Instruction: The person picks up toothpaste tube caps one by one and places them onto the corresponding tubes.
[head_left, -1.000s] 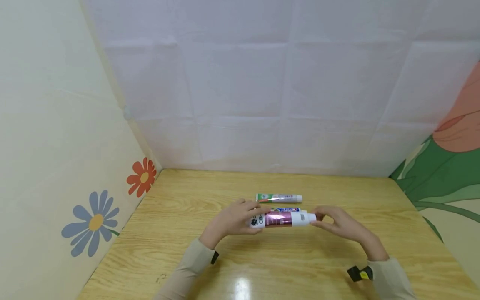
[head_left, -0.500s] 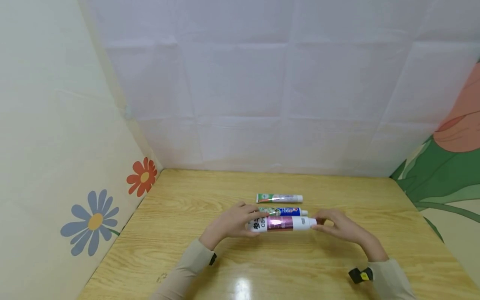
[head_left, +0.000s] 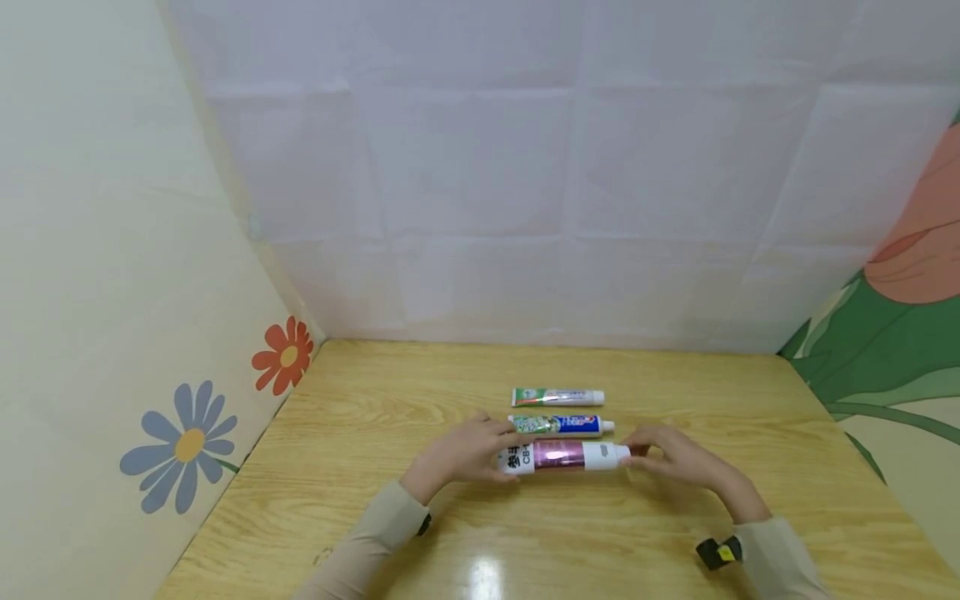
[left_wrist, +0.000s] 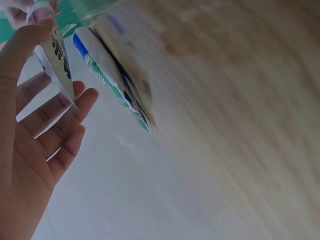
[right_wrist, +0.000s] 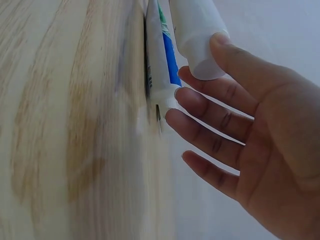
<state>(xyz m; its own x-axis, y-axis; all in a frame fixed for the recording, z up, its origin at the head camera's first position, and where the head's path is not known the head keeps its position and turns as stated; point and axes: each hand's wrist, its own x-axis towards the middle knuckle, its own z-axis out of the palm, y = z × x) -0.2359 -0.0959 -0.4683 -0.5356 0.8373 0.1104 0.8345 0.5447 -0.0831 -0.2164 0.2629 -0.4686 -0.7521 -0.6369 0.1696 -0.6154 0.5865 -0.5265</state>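
A white and pink toothpaste tube [head_left: 558,455] lies crosswise between my two hands, nearest to me of three tubes. My left hand [head_left: 467,452] pinches its flat crimped end, thumb on one face and fingers on the other, as the left wrist view shows. At the other end my right hand [head_left: 671,457] holds the white cap [right_wrist: 207,62] between thumb and forefinger, its other fingers spread. Just behind lies a blue and green toothpaste tube [head_left: 558,425] on the table. A smaller green and white toothpaste tube [head_left: 558,397] lies farther back, parallel to it.
The wooden table [head_left: 390,383] runs back to a pale cloth wall [head_left: 480,208]. Side panels with painted flowers [head_left: 187,446] stand left and right. A black wrist device [head_left: 718,552] sits at the right cuff.
Both hands have brought the pink and white toothpaste tube down and toward me. The blue and green tube, mostly covered before, now shows behind it. The farthest tube has stayed in place.
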